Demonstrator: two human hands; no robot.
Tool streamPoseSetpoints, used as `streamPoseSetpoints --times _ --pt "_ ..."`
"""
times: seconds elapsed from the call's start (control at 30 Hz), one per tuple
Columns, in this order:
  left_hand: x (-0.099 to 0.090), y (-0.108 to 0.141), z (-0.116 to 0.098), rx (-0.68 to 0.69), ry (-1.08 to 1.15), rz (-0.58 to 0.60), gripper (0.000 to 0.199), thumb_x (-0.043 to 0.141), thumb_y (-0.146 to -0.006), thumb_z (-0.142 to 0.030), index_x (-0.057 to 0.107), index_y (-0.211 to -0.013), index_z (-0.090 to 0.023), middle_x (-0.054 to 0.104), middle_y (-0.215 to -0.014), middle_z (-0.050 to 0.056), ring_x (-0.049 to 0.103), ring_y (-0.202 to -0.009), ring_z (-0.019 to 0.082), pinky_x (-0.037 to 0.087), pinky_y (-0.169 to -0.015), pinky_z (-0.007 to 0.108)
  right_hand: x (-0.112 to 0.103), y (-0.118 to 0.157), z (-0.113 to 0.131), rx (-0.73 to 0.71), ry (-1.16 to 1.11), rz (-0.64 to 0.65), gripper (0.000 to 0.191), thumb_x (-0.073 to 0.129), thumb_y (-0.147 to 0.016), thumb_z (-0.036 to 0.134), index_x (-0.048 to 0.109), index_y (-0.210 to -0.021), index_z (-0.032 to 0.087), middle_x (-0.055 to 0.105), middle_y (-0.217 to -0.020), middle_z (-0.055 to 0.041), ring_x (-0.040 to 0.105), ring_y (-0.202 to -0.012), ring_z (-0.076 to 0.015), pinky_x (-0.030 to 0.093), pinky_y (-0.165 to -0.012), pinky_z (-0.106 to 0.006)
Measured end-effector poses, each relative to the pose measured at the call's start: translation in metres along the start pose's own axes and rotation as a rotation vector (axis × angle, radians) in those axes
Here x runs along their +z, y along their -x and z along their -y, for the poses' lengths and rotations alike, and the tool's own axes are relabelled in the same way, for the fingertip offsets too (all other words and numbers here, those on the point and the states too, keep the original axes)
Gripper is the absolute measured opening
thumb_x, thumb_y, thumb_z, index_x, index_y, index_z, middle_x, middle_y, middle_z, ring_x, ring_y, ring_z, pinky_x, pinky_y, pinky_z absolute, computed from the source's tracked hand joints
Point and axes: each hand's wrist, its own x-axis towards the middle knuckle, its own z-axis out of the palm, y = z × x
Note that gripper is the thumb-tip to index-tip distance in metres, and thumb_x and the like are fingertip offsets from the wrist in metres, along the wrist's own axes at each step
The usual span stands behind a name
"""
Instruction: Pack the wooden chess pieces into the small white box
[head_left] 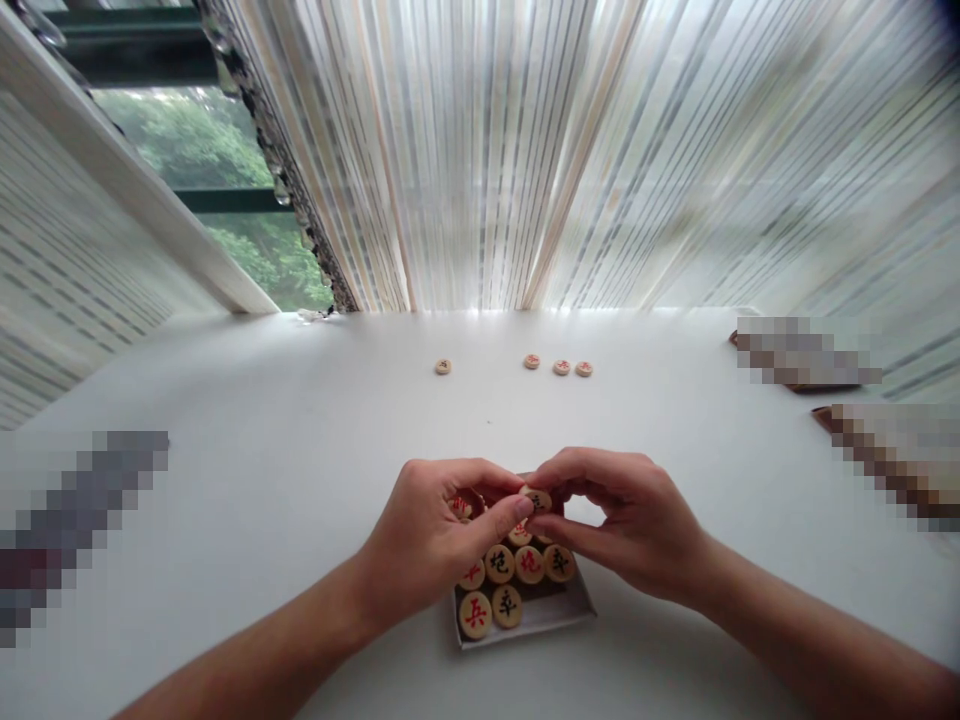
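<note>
A round wooden Chinese chess piece (537, 501) with a black character is pinched between the fingertips of both hands. My left hand (439, 520) grips its left side with thumb and forefinger; my right hand (626, 515) closes on its right side. Directly below lies a shallow open box (562, 605) with several more pieces laid in rows, marked in red or black. A red-marked piece (475, 614) and a black-marked piece (508, 606) fill the left of its front row. My hands hide much of the box's far part.
Farther back on the white table (337, 400) lie a black-marked piece (443, 367) and a group of 3 red-marked pieces (562, 367). Blurred-out flat objects lie at the right and left edges. A striped curtain (465, 150) hangs behind the table.
</note>
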Motion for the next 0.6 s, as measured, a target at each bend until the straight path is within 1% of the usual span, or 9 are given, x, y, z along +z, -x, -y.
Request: streamPoseSetpoints --times 0.13,0.23,0.3,0.4,0.5,0.6 --pt "0.000 -0.001 -0.001 0.022 -0.007 -0.039 0.013 0.078 -0.093 -0.026 0.086 -0.098 -0.018 0.085 -0.083 0.003 0.077 -0.072 0.014 0.059 -0.066 0.021 0.000 -0.002 0.004 0.061 -0.099 -0.025 0.017 0.083 -0.092 0.018 0.082 -0.109 0.019 0.084 -0.091 -0.0070 0.079 -0.078 -0.0162 0.066 -0.072 -0.024" --pt "0.000 -0.002 -0.001 0.028 0.000 -0.054 0.013 0.078 -0.092 -0.026 0.086 -0.097 -0.017 0.086 -0.085 0.004 0.079 -0.075 0.016 0.062 -0.070 0.022 0.000 -0.004 0.007 0.143 -0.214 -0.059 0.018 0.085 -0.090 0.019 0.086 -0.108 0.020 0.085 -0.087 -0.0067 0.081 -0.074 -0.0157 0.067 -0.068 -0.021" --pt "0.000 -0.002 -0.001 0.023 0.018 -0.058 0.014 0.079 -0.092 -0.025 0.087 -0.098 -0.016 0.087 -0.090 0.006 0.081 -0.080 0.017 0.063 -0.073 0.023 0.000 -0.006 0.010 0.200 -0.292 -0.076 0.018 0.087 -0.089 0.022 0.088 -0.107 0.019 0.085 -0.085 -0.0071 0.081 -0.071 -0.0168 0.068 -0.066 -0.022" --pt "0.000 -0.002 -0.003 0.011 0.068 -0.056 0.014 0.079 -0.091 -0.023 0.087 -0.100 -0.015 0.088 -0.094 0.007 0.082 -0.083 0.019 0.065 -0.074 0.024 0.000 -0.006 0.013 0.268 -0.377 -0.098 0.020 0.091 -0.086 0.027 0.089 -0.105 0.020 0.086 -0.084 -0.0086 0.082 -0.069 -0.0193 0.071 -0.066 -0.026" --pt "0.000 -0.002 -0.005 0.007 0.115 -0.035 0.013 0.079 -0.091 -0.021 0.087 -0.100 -0.016 0.088 -0.093 0.007 0.082 -0.082 0.019 0.066 -0.073 0.023 0.000 -0.006 0.016 0.309 -0.429 -0.098 0.024 0.095 -0.081 0.027 0.089 -0.104 0.021 0.086 -0.082 -0.0084 0.082 -0.068 -0.0189 0.070 -0.066 -0.024" --pt "-0.001 -0.002 -0.005 0.003 0.149 -0.015 0.012 0.078 -0.093 -0.020 0.087 -0.100 -0.017 0.087 -0.091 0.006 0.082 -0.081 0.018 0.066 -0.072 0.022 0.001 -0.006 0.018 0.317 -0.446 -0.093 0.023 0.095 -0.082 0.026 0.089 -0.103 0.021 0.085 -0.080 -0.0082 0.082 -0.067 -0.0181 0.070 -0.065 -0.023"
